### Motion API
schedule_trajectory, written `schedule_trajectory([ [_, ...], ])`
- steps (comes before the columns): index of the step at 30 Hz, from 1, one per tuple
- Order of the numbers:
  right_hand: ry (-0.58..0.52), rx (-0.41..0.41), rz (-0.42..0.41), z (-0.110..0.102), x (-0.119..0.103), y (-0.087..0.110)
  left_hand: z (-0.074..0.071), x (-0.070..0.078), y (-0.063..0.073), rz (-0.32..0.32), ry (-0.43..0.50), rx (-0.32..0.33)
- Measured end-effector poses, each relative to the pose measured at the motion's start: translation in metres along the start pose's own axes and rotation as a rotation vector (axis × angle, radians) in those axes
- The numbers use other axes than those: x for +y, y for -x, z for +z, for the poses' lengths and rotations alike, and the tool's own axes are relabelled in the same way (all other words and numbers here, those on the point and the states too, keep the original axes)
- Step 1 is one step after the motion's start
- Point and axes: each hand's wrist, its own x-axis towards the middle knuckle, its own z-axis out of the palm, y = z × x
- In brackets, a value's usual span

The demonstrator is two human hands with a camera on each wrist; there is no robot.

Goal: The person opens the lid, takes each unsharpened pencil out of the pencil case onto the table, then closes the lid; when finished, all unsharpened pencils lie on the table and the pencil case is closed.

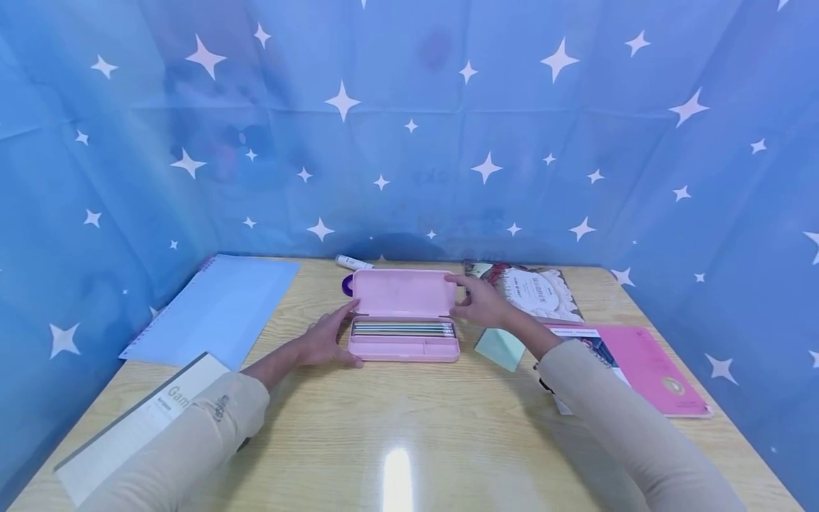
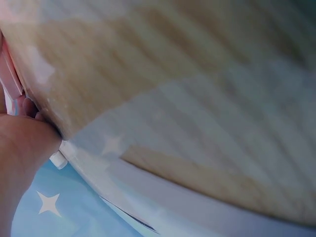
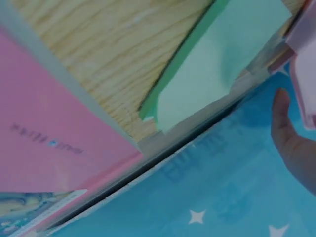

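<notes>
An opened pink pencil case (image 1: pixel 404 348) lies on the table, its lid (image 1: pixel 404 291) raised at the back. Several pencils (image 1: pixel 403 328) lie side by side in the long rear compartment. My left hand (image 1: pixel 325 341) grips the case's left end, thumb at the front corner and fingers near the hinge; in the left wrist view only part of that hand (image 2: pixel 27 143) shows. At the lid's right edge, my right hand (image 1: pixel 485 302) holds the upper corner with its fingers, thumb lower down. One digit of the right hand (image 3: pixel 289 133) appears beside the pink case in the right wrist view.
Behind the case are a purple roll (image 1: pixel 348 285) and a white tube (image 1: pixel 354 262). To the left lie a pale blue notebook (image 1: pixel 220 306) and a white book (image 1: pixel 143 427). On the right are a green paper pad (image 1: pixel 500 348), a patterned book (image 1: pixel 544 291) and a pink folder (image 1: pixel 659 370).
</notes>
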Motion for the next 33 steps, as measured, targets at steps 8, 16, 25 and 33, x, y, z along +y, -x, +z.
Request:
schedule_trajectory([
  [8,0.201,0.069,-0.041,0.001,-0.012,0.009,-0.004,-0.002,-0.001,-0.012,0.007,-0.006],
  [16,0.086,-0.007,-0.049,0.012,-0.027,0.011,-0.005,0.000,-0.002,-0.006,0.018,-0.043],
  [25,0.008,-0.017,-0.116,0.024,-0.031,0.003,-0.008,0.010,-0.005,-0.015,0.041,-0.085],
  [33,-0.016,-0.032,-0.075,0.029,-0.028,-0.003,-0.009,0.010,-0.010,-0.022,0.100,-0.088],
])
